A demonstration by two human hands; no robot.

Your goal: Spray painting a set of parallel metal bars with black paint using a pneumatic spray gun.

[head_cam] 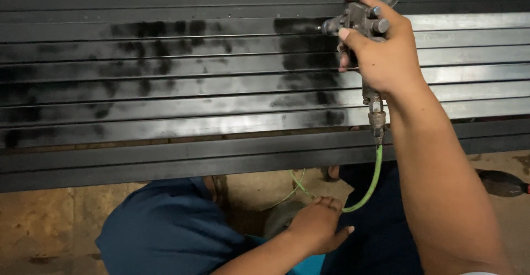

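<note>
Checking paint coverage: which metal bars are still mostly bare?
The metal bars right of the spray gun in the right hand: shiny grey, while leftward ones carry black patches.

One head-worn camera looks down, close, over metal bars (165, 87) and floor (44, 220).

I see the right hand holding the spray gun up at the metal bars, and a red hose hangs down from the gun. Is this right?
Not quite: in the head view the hose is green, not red. The rest stands: the right hand holds the spray gun up at the metal bars, and the hose hangs down from it.
</note>
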